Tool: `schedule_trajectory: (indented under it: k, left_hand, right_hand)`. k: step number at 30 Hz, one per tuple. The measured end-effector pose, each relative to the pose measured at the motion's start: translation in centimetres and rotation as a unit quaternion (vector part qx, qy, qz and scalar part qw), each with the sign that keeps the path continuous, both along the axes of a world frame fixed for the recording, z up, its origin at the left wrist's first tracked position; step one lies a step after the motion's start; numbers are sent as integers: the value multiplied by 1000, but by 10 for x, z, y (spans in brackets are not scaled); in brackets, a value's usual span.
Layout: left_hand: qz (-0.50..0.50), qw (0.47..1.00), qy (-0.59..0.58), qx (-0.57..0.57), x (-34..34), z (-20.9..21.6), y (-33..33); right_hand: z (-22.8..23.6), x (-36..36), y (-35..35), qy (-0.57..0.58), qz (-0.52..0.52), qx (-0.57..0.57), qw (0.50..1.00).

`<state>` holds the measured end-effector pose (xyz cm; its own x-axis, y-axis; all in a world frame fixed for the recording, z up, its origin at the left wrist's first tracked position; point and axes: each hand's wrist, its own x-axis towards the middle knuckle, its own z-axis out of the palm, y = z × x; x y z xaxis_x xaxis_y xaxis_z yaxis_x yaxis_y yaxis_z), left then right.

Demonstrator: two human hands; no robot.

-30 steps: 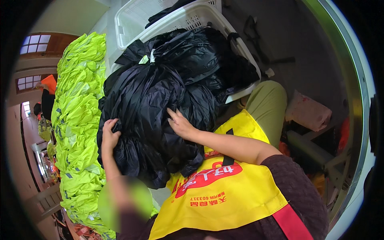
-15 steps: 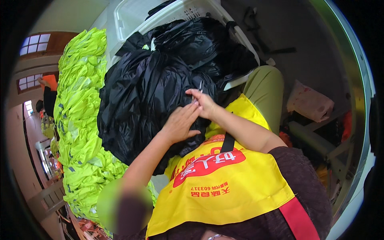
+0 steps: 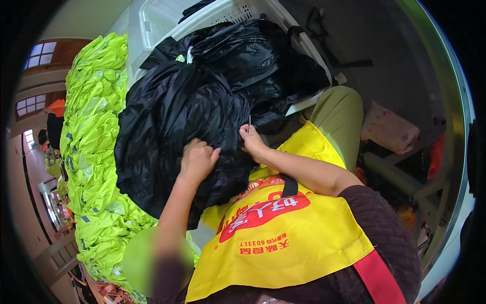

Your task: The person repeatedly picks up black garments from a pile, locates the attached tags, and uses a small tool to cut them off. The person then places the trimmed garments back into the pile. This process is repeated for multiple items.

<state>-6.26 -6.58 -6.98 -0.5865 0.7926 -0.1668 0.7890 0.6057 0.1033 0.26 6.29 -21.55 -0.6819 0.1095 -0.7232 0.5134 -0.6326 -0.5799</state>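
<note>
A large heap of shiny black fabric [image 3: 167,121] lies in front of me, spilling over the near side of a white plastic basket [image 3: 177,35]. My left hand [image 3: 198,161] is closed, its fingers curled into the black fabric and pinching a fold. To its right, my right hand [image 3: 251,140] is also closed, around thread snips [image 3: 249,120] whose thin metal blade points upward. Their handles are hidden in the fingers. Both hands are apart from each other, over the heap's near right edge.
A tall pile of neon yellow garments [image 3: 96,152] stands at the left. My yellow apron [image 3: 283,238] covers my lap beside the heap. On the right, a pale bag [image 3: 390,127] rests near a metal frame. Another person's dark sleeve [image 3: 54,129] shows at far left.
My hands, together before, are now apart. The left has moved left and curled into the black fabric; the right, with the snips, has come slightly lower.
</note>
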Motion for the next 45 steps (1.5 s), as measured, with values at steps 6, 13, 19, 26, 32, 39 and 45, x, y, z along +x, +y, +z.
schedule_trajectory:
  k: [6,13,19,26,32,39,45]
  left_hand:
    - [-61,978,0,-197,2,-30,19]
    - [-160,890,-305,-299,-49,-11,138]
    - [-27,997,-4,71,-177,-51,264]
    - [75,984,-104,-122,-272,-129,270]
    - [124,960,-208,-138,-249,-131,246]
    - [130,901,-390,138,-234,-71,161]
    - [266,697,-457,483,-212,-27,13]
  right_hand:
    - [-23,4,60,11,193,120,974]
    - [5,-37,162,-19,-208,-109,972]
    - [-97,-66,164,-115,-187,-120,968]
    - [-124,-84,155,-58,-414,-190,888]
    - [-82,-98,159,-25,-380,-331,864]
    - [-8,-107,123,97,-301,-234,919]
    - [106,-92,125,286,285,426,809]
